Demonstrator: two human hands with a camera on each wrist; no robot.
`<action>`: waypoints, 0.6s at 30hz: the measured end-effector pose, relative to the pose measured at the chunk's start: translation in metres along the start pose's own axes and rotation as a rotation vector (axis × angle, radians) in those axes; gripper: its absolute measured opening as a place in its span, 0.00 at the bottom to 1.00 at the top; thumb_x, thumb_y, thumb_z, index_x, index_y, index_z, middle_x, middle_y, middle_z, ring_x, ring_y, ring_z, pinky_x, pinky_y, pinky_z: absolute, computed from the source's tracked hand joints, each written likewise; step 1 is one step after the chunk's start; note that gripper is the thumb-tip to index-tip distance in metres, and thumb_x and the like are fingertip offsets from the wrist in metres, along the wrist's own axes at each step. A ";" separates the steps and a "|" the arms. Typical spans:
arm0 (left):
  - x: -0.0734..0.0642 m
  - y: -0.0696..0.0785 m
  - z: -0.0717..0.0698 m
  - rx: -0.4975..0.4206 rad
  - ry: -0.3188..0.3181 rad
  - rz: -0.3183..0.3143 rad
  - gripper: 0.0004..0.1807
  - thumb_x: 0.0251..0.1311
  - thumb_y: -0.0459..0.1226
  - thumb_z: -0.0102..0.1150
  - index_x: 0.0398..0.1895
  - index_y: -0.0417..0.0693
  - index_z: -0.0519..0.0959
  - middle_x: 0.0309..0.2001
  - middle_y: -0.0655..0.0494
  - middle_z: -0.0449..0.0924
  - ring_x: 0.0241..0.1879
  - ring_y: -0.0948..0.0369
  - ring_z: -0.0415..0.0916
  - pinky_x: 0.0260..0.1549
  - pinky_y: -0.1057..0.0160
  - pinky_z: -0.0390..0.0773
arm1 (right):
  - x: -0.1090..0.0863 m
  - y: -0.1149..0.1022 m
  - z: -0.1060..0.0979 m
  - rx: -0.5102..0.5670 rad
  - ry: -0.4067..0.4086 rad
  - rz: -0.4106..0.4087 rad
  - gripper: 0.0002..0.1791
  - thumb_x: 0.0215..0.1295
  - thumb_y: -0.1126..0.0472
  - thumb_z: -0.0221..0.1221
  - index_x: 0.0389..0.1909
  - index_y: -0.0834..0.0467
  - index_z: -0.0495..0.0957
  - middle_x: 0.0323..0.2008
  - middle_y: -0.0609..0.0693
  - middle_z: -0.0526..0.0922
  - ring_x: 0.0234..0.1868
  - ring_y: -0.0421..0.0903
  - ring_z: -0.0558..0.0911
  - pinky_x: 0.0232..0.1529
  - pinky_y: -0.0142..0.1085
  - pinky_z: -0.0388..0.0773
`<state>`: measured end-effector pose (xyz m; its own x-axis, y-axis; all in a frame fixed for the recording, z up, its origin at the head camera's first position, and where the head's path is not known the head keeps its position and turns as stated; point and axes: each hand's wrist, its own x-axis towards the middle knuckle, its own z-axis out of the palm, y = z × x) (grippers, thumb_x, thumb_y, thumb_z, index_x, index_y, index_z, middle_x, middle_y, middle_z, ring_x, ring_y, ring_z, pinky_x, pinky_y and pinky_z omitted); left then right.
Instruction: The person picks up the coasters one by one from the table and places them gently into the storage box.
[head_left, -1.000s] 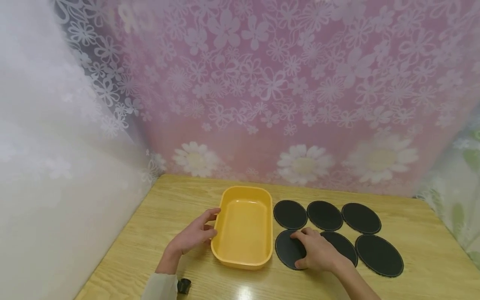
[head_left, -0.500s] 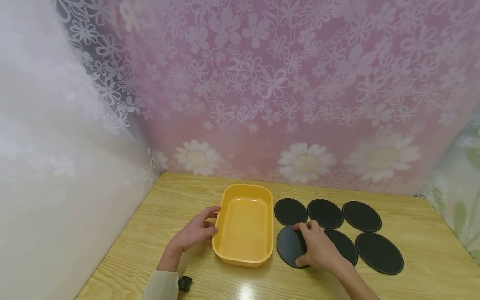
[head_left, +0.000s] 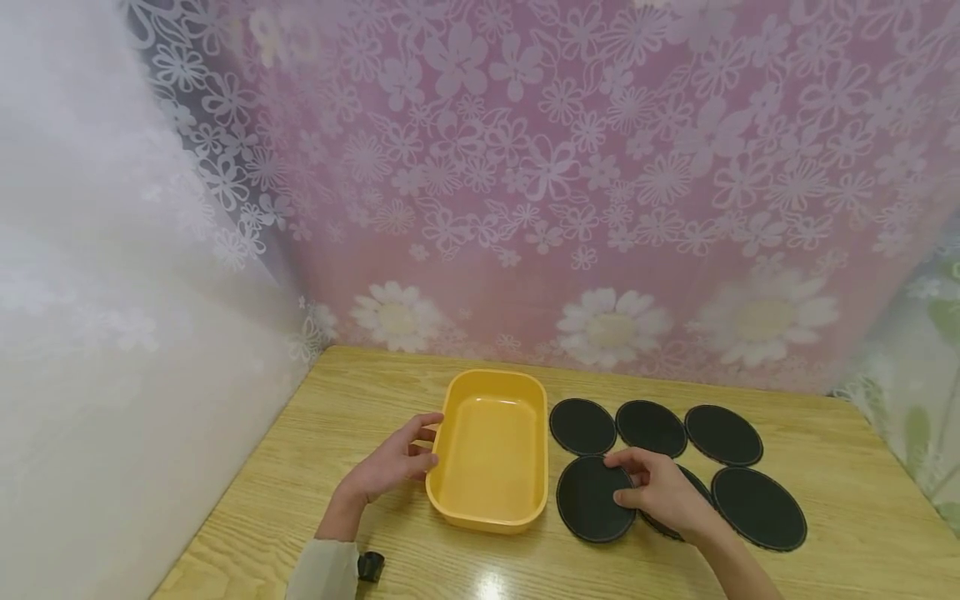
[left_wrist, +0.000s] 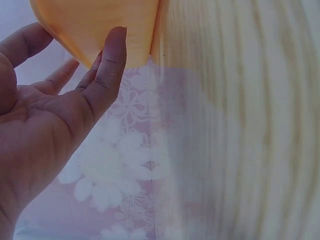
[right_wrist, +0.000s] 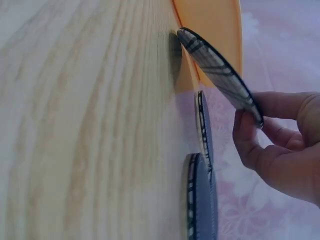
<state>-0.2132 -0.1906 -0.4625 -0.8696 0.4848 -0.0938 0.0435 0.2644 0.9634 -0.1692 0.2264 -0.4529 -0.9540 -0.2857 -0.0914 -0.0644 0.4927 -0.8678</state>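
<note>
My right hand [head_left: 663, 496] pinches a round black stitched coaster [head_left: 592, 500] by its right edge, thumb on top. In the right wrist view this coaster [right_wrist: 215, 72] is tilted up off the wooden table, showing a plaid underside. Just left of it stands a yellow rectangular tub [head_left: 487, 527] with nothing inside. My left hand [head_left: 390, 467] rests at the tub's left side, fingers spread and loosely bent, fingertips at the rim. The left wrist view shows these fingertips against the outside of the tub [left_wrist: 105, 20].
Several more black coasters lie flat in two rows right of the tub, among them a back-left one [head_left: 582, 427] and a front-right one [head_left: 759, 508]. One [head_left: 696, 483] is partly covered by my right hand. A small black object [head_left: 370, 567] sits by my left sleeve. Floral curtains [head_left: 510, 208] hang behind the table.
My right hand has lifted the front-left coaster from the table, shifting slightly right, with its grip now at the coaster's right edge. The left hand stays at the tub.
</note>
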 end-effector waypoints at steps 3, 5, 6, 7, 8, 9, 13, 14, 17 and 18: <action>0.000 0.000 0.000 0.000 -0.003 -0.003 0.34 0.69 0.38 0.57 0.76 0.50 0.57 0.65 0.40 0.65 0.57 0.48 0.73 0.47 0.50 0.80 | -0.001 0.005 -0.004 0.105 -0.028 0.054 0.26 0.60 0.65 0.67 0.59 0.67 0.75 0.61 0.64 0.74 0.58 0.61 0.76 0.56 0.50 0.75; 0.000 0.000 0.000 0.002 -0.006 -0.005 0.34 0.70 0.38 0.57 0.76 0.51 0.56 0.65 0.40 0.64 0.57 0.48 0.73 0.47 0.50 0.80 | -0.001 0.007 -0.006 0.166 -0.037 0.084 0.28 0.62 0.62 0.66 0.62 0.67 0.74 0.64 0.64 0.71 0.65 0.64 0.70 0.58 0.50 0.74; 0.000 0.000 0.001 0.004 -0.008 -0.005 0.34 0.70 0.38 0.56 0.76 0.51 0.56 0.65 0.40 0.64 0.57 0.48 0.73 0.46 0.51 0.80 | -0.001 0.008 -0.007 0.208 -0.045 0.097 0.29 0.63 0.62 0.65 0.63 0.68 0.72 0.64 0.64 0.71 0.65 0.63 0.70 0.57 0.48 0.75; 0.000 0.000 0.001 0.005 -0.009 -0.006 0.34 0.70 0.38 0.56 0.76 0.51 0.56 0.65 0.41 0.64 0.57 0.49 0.73 0.46 0.51 0.80 | -0.001 0.008 -0.008 0.250 -0.056 0.102 0.29 0.65 0.62 0.64 0.64 0.68 0.71 0.63 0.62 0.71 0.62 0.60 0.72 0.56 0.46 0.75; 0.000 0.000 0.001 0.006 -0.010 -0.007 0.34 0.70 0.38 0.56 0.76 0.52 0.56 0.65 0.41 0.64 0.57 0.49 0.73 0.46 0.51 0.80 | -0.001 0.009 -0.009 0.295 -0.072 0.099 0.29 0.66 0.62 0.63 0.65 0.68 0.70 0.62 0.59 0.71 0.59 0.56 0.74 0.54 0.44 0.76; 0.000 0.000 0.001 0.009 -0.009 -0.006 0.34 0.70 0.38 0.56 0.76 0.52 0.56 0.65 0.41 0.64 0.57 0.49 0.73 0.46 0.51 0.80 | -0.001 0.009 -0.011 0.347 -0.092 0.094 0.28 0.68 0.62 0.61 0.66 0.67 0.70 0.61 0.56 0.72 0.55 0.51 0.76 0.51 0.42 0.77; 0.000 0.000 0.001 0.010 -0.012 -0.003 0.34 0.70 0.38 0.56 0.77 0.51 0.55 0.64 0.40 0.64 0.56 0.49 0.74 0.45 0.52 0.80 | -0.003 0.005 -0.015 0.528 -0.159 0.061 0.21 0.72 0.63 0.56 0.65 0.56 0.73 0.54 0.44 0.72 0.38 0.39 0.76 0.43 0.36 0.78; 0.000 0.000 0.001 0.009 -0.013 -0.004 0.34 0.71 0.38 0.56 0.77 0.51 0.55 0.64 0.40 0.64 0.55 0.49 0.74 0.45 0.52 0.80 | -0.003 0.004 -0.016 0.556 -0.169 0.053 0.20 0.72 0.64 0.55 0.64 0.53 0.74 0.54 0.43 0.72 0.37 0.38 0.76 0.43 0.35 0.79; -0.001 0.001 0.000 0.007 -0.015 -0.007 0.34 0.71 0.38 0.55 0.77 0.51 0.55 0.64 0.39 0.65 0.55 0.49 0.74 0.45 0.52 0.80 | -0.003 -0.001 -0.017 0.578 -0.169 0.036 0.19 0.73 0.64 0.55 0.62 0.50 0.76 0.53 0.43 0.73 0.35 0.38 0.76 0.42 0.35 0.79; -0.001 0.000 -0.001 0.007 -0.015 -0.009 0.34 0.71 0.39 0.55 0.77 0.51 0.55 0.64 0.39 0.65 0.56 0.49 0.74 0.45 0.51 0.80 | -0.003 -0.002 -0.017 0.573 -0.163 0.034 0.20 0.72 0.65 0.55 0.63 0.51 0.75 0.53 0.43 0.73 0.35 0.38 0.76 0.42 0.35 0.80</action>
<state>-0.2128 -0.1916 -0.4617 -0.8623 0.4951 -0.1062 0.0394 0.2747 0.9607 -0.1707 0.2400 -0.4426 -0.8926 -0.4222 -0.1578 0.1767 -0.0056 -0.9842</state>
